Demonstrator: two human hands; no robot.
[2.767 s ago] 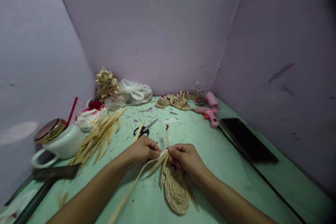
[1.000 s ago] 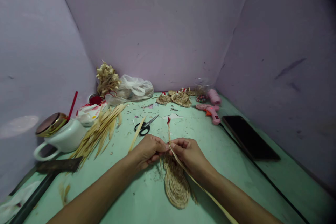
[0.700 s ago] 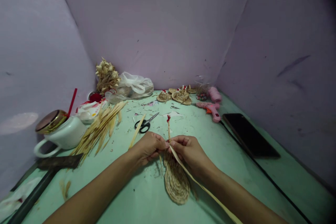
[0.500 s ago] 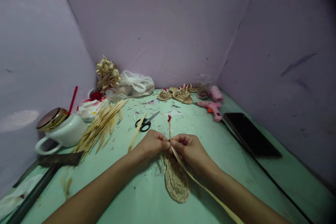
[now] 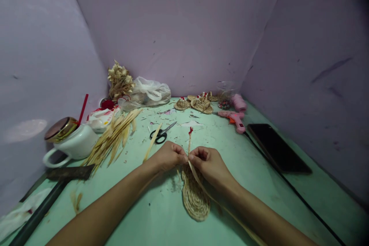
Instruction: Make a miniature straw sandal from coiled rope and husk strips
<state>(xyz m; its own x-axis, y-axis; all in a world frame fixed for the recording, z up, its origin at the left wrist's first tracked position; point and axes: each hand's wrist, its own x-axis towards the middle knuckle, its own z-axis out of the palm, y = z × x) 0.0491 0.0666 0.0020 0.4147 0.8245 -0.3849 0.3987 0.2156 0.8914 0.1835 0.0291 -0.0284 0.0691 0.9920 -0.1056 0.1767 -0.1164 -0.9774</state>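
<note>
Both hands meet over the table, pinching a braided straw cord (image 5: 189,145) whose far end is tied with red thread (image 5: 190,130). My left hand (image 5: 170,156) is closed on the cord from the left. From the right, my right hand (image 5: 208,162) is closed on it too. A long pale straw strip (image 5: 215,200) trails from the fingers under my right forearm. Below the hands lies a coiled straw piece (image 5: 196,200), oval and flat, its upper part covered by the fingers. How the cord joins the coil is hidden.
Black-handled scissors (image 5: 162,134) lie beyond my left hand. At left are a hammer (image 5: 69,173), a white cup (image 5: 76,146) and dried straw strips (image 5: 115,130). A pink glue gun (image 5: 233,118), a phone (image 5: 278,148) and small straw hats (image 5: 198,103) lie farther right and back.
The whole view has shifted slightly, so things sit a little farther right. My hands keep their pinch on the cord, with only slight finger movement.
</note>
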